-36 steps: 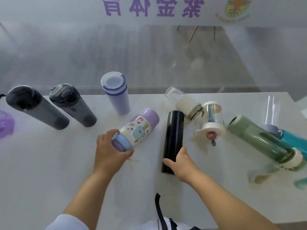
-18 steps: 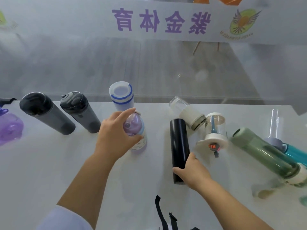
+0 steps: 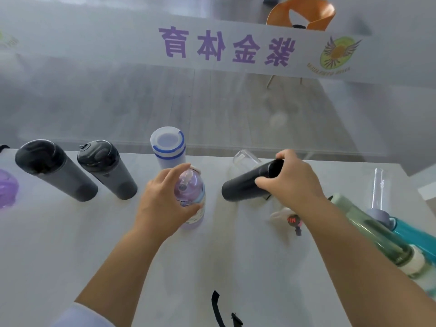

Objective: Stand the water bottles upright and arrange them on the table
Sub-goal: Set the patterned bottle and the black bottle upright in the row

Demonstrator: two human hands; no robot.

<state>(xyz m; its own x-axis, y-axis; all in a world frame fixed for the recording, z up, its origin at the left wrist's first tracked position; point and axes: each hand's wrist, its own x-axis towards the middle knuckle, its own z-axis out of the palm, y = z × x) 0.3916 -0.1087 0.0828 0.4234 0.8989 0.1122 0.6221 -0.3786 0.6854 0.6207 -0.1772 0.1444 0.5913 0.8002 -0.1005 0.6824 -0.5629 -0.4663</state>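
Note:
My left hand (image 3: 162, 204) grips the top of a purple cartoon bottle (image 3: 192, 199), which stands upright at mid-table. My right hand (image 3: 290, 182) holds the upper end of a black cylindrical bottle (image 3: 245, 184), tilted with its lower end near the table. Two dark grey bottles (image 3: 56, 171) (image 3: 107, 169) and a white bottle with blue bands (image 3: 168, 147) stand upright along the back. A clear bottle with a white collar (image 3: 245, 159) lies behind the black one. A green bottle (image 3: 372, 232) and a teal bottle (image 3: 415, 234) lie on the right.
A white table (image 3: 70, 244) carries everything. A purple object (image 3: 7, 190) sits at the left edge. A small clear-and-white piece with a red mark (image 3: 291, 219) lies under my right wrist. A frosted glass wall runs behind the table. A black strap (image 3: 217, 308) hangs at the bottom.
My left hand stood the purple bottle upright and keeps hold of its top. My right hand lifted one end of the black bottle, which lay flat before and now tilts upward.

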